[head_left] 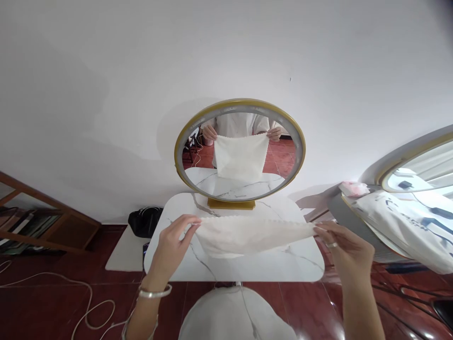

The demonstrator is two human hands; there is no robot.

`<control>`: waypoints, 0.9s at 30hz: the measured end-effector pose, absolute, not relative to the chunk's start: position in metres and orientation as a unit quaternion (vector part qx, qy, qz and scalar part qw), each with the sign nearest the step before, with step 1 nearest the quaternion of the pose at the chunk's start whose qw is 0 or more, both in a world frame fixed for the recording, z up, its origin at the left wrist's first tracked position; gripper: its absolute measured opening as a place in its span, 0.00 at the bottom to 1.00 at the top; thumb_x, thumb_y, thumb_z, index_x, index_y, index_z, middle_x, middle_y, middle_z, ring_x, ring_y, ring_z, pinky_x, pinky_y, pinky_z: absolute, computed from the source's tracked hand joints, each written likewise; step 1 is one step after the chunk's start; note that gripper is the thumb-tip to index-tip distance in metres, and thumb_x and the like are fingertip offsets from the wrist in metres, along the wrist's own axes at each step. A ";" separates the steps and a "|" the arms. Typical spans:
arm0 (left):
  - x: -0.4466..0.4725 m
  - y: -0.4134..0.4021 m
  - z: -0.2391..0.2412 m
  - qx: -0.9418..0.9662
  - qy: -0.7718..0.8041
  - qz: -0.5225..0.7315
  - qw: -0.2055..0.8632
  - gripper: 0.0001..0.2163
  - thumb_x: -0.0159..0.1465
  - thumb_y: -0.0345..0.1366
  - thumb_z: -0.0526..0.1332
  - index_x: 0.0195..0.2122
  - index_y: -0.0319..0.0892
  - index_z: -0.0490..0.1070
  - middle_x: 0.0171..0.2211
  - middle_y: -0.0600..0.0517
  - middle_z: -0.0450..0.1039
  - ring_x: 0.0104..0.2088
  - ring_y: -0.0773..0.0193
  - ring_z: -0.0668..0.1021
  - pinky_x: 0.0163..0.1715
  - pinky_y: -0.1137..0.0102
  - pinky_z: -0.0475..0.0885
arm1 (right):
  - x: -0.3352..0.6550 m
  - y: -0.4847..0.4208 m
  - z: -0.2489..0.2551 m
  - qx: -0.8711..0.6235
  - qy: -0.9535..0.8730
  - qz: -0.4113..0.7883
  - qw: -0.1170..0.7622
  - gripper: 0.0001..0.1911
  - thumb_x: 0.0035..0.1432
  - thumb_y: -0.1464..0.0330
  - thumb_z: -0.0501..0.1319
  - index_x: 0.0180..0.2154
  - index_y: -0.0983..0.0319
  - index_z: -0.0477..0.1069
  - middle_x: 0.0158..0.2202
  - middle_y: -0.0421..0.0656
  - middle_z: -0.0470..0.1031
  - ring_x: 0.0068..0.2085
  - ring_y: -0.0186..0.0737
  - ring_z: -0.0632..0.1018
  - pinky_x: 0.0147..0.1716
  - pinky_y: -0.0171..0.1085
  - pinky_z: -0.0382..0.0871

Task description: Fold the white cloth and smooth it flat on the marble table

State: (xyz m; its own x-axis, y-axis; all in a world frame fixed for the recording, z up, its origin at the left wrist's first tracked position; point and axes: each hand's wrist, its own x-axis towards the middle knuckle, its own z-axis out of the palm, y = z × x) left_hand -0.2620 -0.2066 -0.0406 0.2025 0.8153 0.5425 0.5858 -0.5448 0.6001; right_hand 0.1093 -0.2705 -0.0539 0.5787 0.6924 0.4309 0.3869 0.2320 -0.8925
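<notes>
A thin white cloth (247,235) with a scalloped edge is stretched out above the small marble-patterned table (226,273). At its left corner, my left hand (177,243) pinches the edge between thumb and fingers. My right hand (343,243) grips the opposite upper corner, fingers pressed together. Between the two hands the top edge runs nearly level, and the rest hangs down. A round gold-rimmed mirror (240,151) on a gold base (231,204) stands behind the cloth and reflects it, held up by both corners.
At the right, a second mirror (421,170) stands by a white printed bag (399,226) and a tissue pack (354,189). A black bag (145,222) sits left of the table. A wooden bookshelf (46,219) and a loose white cable (90,302) lie further left.
</notes>
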 end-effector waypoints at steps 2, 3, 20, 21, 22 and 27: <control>-0.263 -0.206 -0.048 0.754 0.473 0.435 0.131 0.06 0.66 0.38 0.57 0.37 0.45 0.72 0.35 0.53 0.78 0.38 0.65 0.79 0.40 0.73 0.74 | 0.106 -0.268 -0.055 -0.599 -0.440 0.104 0.661 0.08 0.43 0.64 0.72 0.28 0.58 0.78 0.29 0.42 0.78 0.33 0.41 0.77 0.35 0.40 0.74; -0.264 -0.206 -0.052 0.744 0.491 0.433 0.135 0.07 0.66 0.40 0.57 0.38 0.45 0.72 0.36 0.53 0.78 0.38 0.64 0.80 0.40 0.72 0.75 | 0.105 -0.268 -0.055 -0.596 -0.445 0.100 0.661 0.08 0.43 0.64 0.72 0.28 0.58 0.78 0.29 0.42 0.78 0.33 0.41 0.77 0.34 0.40 0.73; -0.268 -0.225 -0.055 0.766 0.486 0.236 0.348 0.12 0.68 0.46 0.52 0.39 0.46 0.70 0.25 0.55 0.72 0.26 0.65 0.75 0.27 0.75 0.71 | 0.096 -0.351 -0.073 -0.711 -0.348 0.159 0.591 0.24 0.42 0.60 0.72 0.43 0.60 0.75 0.34 0.42 0.79 0.36 0.41 0.79 0.37 0.32 0.76; -0.266 -0.225 -0.053 0.765 0.485 0.209 0.367 0.12 0.68 0.47 0.51 0.40 0.46 0.70 0.21 0.57 0.69 0.23 0.66 0.74 0.23 0.76 0.69 | 0.097 -0.359 -0.072 -0.718 -0.340 0.159 0.586 0.25 0.42 0.60 0.72 0.44 0.59 0.75 0.34 0.42 0.79 0.36 0.41 0.79 0.36 0.31 0.76; -0.263 -0.225 -0.051 0.764 0.485 0.189 0.381 0.13 0.68 0.47 0.51 0.40 0.47 0.70 0.19 0.58 0.67 0.21 0.67 0.72 0.20 0.77 0.66 | 0.099 -0.368 -0.071 -0.724 -0.330 0.162 0.584 0.25 0.43 0.60 0.72 0.45 0.59 0.75 0.35 0.43 0.79 0.35 0.41 0.79 0.34 0.31 0.76; -0.246 -0.228 -0.043 0.766 0.470 0.167 0.406 0.14 0.67 0.50 0.52 0.39 0.47 0.69 0.18 0.58 0.67 0.22 0.67 0.74 0.16 0.78 0.61 | 0.109 -0.399 -0.067 -0.723 -0.286 0.205 0.594 0.27 0.45 0.60 0.71 0.48 0.58 0.72 0.36 0.43 0.78 0.30 0.38 0.77 0.24 0.31 0.73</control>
